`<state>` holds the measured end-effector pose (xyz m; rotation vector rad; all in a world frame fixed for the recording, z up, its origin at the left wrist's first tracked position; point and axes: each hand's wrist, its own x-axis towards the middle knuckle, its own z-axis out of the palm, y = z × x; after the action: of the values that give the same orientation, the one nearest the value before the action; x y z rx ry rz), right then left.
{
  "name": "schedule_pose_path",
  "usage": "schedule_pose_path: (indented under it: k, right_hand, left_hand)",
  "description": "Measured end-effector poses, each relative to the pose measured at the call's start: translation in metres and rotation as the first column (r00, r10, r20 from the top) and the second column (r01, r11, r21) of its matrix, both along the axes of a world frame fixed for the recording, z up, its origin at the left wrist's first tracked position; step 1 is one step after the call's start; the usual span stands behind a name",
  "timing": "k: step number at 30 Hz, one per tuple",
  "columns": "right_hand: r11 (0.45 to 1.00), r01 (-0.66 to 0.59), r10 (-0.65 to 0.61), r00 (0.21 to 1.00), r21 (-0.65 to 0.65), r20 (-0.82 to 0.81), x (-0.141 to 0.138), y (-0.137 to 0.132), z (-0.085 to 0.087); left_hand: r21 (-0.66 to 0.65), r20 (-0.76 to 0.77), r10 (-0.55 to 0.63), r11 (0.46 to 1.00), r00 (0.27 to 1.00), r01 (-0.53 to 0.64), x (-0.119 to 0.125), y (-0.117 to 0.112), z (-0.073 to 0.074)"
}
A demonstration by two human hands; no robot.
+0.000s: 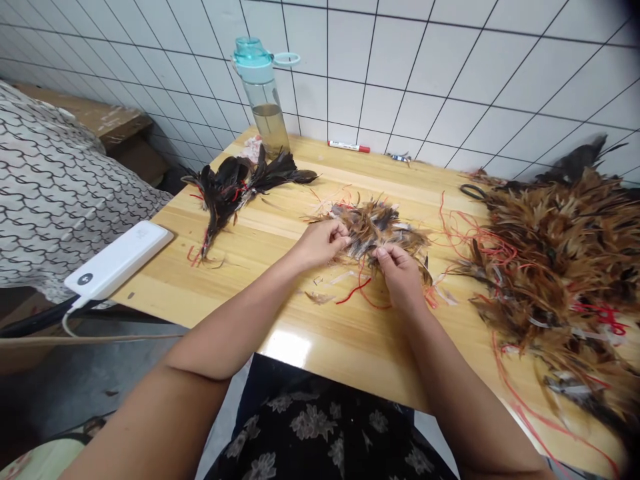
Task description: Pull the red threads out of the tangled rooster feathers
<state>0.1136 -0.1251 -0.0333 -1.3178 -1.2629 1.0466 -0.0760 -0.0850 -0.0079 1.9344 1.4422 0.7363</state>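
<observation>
A loose heap of brown and grey feathers (376, 220) lies on the wooden table in front of me, with thin red threads around it. At its left near edge is my left hand (320, 245), fingers curled into a pinch; what lies between the fingertips is too small to make out. My right hand (401, 272) closes thumb and forefinger on a feather at the near right edge of the heap. Below the hands, a red thread (354, 291) curls on the tabletop, beside small feather scraps (320, 297).
Bundles of brown feathers (555, 233) with red string cover the table's right side. Black feather bunches (235, 183) lie at left, near a water bottle (265, 100). A red-capped marker (349, 147) rests by the tiled wall. A white power bank (120, 259) overhangs the left edge.
</observation>
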Motion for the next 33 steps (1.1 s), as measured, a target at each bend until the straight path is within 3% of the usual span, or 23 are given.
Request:
schedule_pose_path:
  k: [3,5,8,13,17,20,25,33]
  right_hand:
    - [1.000,0.010,-0.010,1.000,-0.004,0.008,0.001,0.001,-0.003]
    - [1.000,0.019,-0.019,1.000,-0.009,0.015,0.002,0.002,-0.004]
    - [1.000,0.030,-0.030,0.999,0.010,0.038,0.003,0.004,-0.005]
    - [0.998,0.043,-0.046,0.996,0.037,0.072,0.003,0.006,-0.007]
    - [0.997,0.048,-0.054,0.992,0.055,0.113,0.002,0.007,-0.012]
    - [0.995,0.047,-0.062,0.984,0.092,0.168,0.001,0.008,-0.015]
    - [0.994,0.015,-0.035,0.983,0.111,0.180,-0.001,0.006,-0.014]
    - [0.988,-0.096,0.086,0.993,0.120,0.082,-0.001,0.005,-0.009]
  left_hand:
    - [0.015,0.042,0.001,1.000,0.999,-0.001,-0.013,0.004,0.008]
    - [0.054,-0.024,-0.115,0.992,0.993,0.116,-0.021,0.006,0.011]
    - [0.036,-0.148,-0.353,0.932,0.924,0.362,-0.026,0.007,0.010]
    - [0.021,-0.276,-0.416,0.899,0.866,0.438,-0.018,0.004,0.002]
    - [0.077,-0.094,-0.350,0.931,0.932,0.357,-0.014,0.003,0.008]
    - [-0.030,0.188,-0.250,0.965,0.950,0.260,-0.014,0.003,0.013]
    - [-0.197,0.493,-0.143,0.943,0.858,0.270,-0.009,0.002,0.010]
    - [-0.348,0.688,0.035,0.892,0.725,0.287,0.003,-0.003,-0.004]
